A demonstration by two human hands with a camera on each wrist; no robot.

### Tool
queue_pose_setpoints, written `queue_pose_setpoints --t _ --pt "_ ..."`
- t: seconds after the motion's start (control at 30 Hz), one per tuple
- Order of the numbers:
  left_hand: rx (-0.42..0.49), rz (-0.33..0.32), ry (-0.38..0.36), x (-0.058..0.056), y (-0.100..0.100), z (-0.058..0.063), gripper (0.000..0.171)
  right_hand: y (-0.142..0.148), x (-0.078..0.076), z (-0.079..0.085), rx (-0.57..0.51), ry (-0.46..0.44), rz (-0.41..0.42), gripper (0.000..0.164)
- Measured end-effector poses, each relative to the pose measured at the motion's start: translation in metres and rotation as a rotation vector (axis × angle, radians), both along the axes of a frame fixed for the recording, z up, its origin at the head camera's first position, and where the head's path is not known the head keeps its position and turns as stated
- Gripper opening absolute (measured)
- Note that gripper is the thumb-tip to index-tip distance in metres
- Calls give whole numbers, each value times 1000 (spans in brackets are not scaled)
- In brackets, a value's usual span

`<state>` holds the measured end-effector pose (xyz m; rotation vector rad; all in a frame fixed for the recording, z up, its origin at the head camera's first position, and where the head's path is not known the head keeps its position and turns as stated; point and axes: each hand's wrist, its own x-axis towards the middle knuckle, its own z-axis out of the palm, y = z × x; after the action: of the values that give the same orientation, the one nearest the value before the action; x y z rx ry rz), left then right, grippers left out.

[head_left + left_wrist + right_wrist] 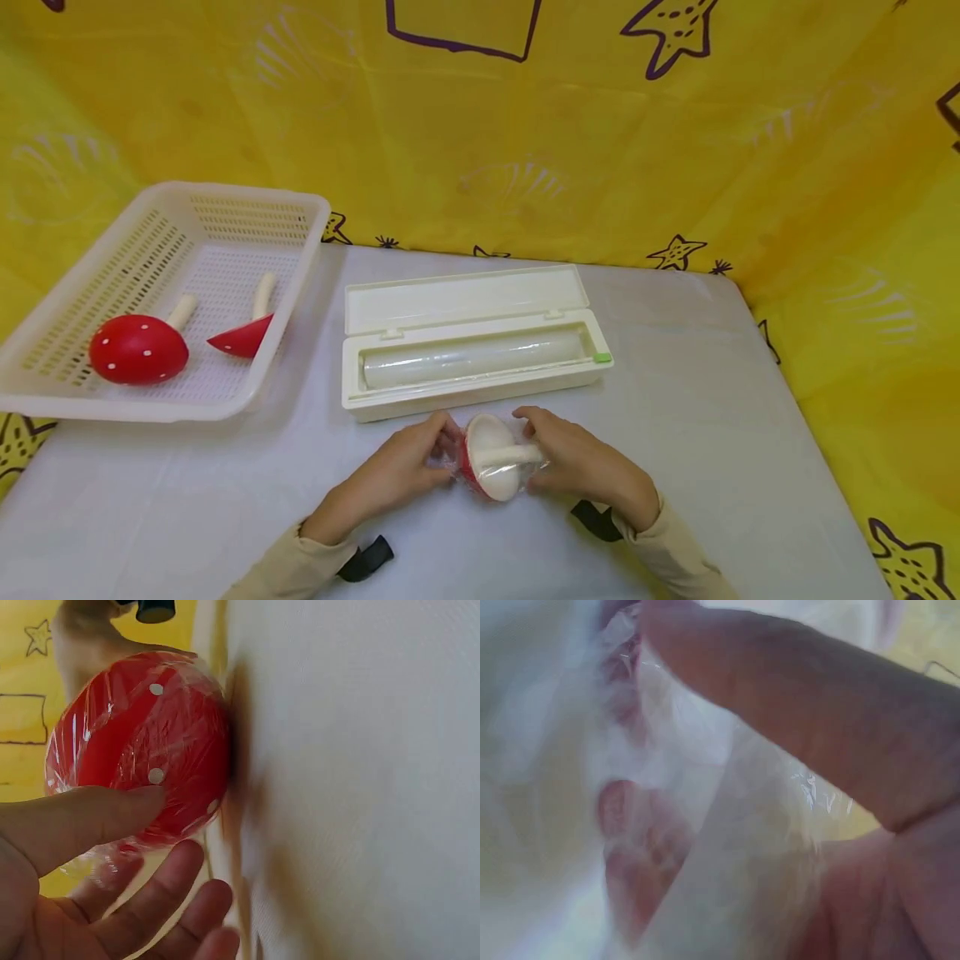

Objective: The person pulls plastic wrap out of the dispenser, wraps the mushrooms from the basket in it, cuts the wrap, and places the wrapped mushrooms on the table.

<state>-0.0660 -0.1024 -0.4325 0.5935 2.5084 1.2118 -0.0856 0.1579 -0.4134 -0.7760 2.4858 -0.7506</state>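
Observation:
A toy mushroom (491, 458) with a red, white-spotted cap and a pale stem lies on its side, wrapped in clear plastic film. My left hand (412, 458) holds the cap side. In the left wrist view the left thumb (97, 821) presses on the film-covered cap (150, 742), with the fingers curled below it. Around the stem end, my right hand (581, 462) grips the wrapped mushroom. Crinkled clear film (810, 791) spans between the right thumb (802, 690) and fingers, where the view is blurred.
Just beyond the hands, a white wrap dispenser (480, 396) stands with its lid (465, 302) up and a film roll (472, 358) inside. At the left, a white basket (191, 410) holds two more red toy mushrooms (138, 350). A yellow cloth (420, 142) hangs behind the table.

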Motion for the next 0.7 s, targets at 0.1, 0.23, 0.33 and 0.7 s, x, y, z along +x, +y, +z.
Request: queue_pose_setpoints --t 0.1,0.23,0.33,0.7 --pt "25 -24 6 0 1 -2 33 0 -3 -6 13 10 26 47" --pt "130 -78 -126 0 1 -4 28 -3 -3 -14 14 27 -5 34" --pt "218 -113 -252 -1 0 -3 30 -3 -3 -16 -3 62 -60 39" --pt "56 61 -27 4 11 -13 22 8 -9 -11 -206 -244 -11 80"
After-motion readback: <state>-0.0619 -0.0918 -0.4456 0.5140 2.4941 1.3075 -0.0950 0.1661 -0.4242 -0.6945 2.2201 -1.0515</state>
